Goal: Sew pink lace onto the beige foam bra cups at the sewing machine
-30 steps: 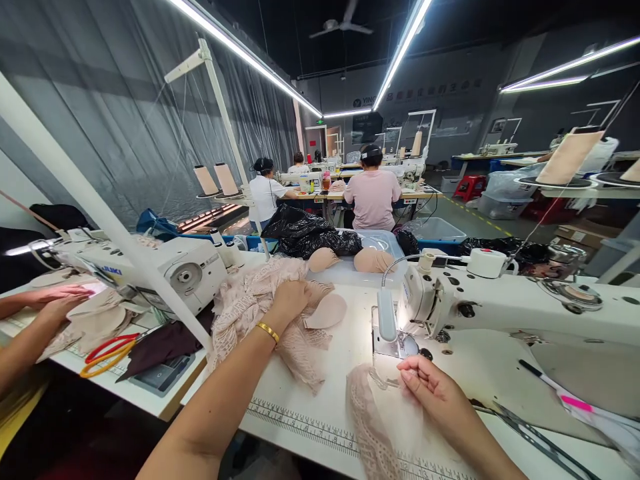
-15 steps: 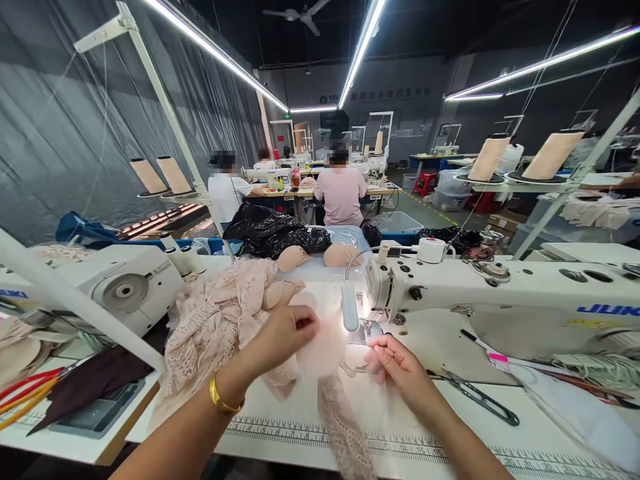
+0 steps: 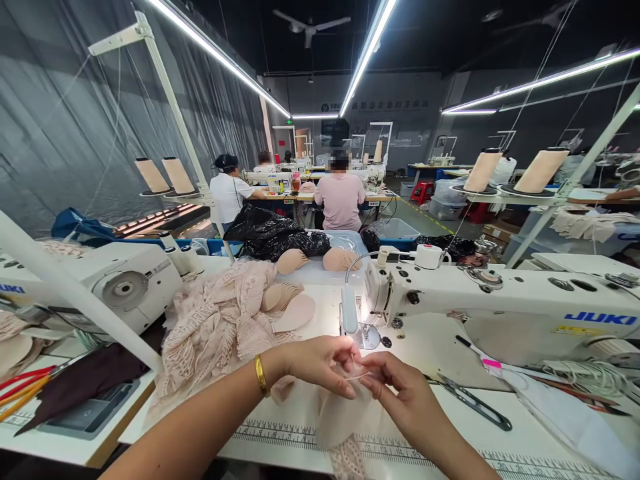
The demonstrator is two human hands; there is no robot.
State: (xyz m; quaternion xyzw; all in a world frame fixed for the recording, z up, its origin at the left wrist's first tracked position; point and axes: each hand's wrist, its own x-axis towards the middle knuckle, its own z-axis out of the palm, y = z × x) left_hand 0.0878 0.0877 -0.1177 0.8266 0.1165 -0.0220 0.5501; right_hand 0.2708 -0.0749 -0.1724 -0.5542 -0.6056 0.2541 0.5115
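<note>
My left hand [image 3: 325,363] and my right hand [image 3: 400,387] meet in front of the sewing machine's needle area, their fingertips closed together. Between them they hold the edge of a pale beige cup pad [image 3: 337,417], which hangs below the fingers. A thin light strip shows at the fingertips; the exact grip is partly hidden. Beige lace [image 3: 349,459] trails under the pad over the table's front edge. Left of the lit machine lamp [image 3: 350,310] lie a single pad [image 3: 297,312] and a fanned stack of pads [image 3: 280,295].
A white sewing machine [image 3: 500,300] fills the right side. Black thread snips [image 3: 477,403] lie before it. A lace heap [image 3: 220,313] covers the left of the table, beside another machine [image 3: 120,283]. Two people sit at machines ahead. A ruler tape [image 3: 280,433] runs along the front edge.
My left hand has moved right and down from beside the pad stack to meet my right hand. A pad now hangs below both hands, and the single pad by the stack is uncovered.
</note>
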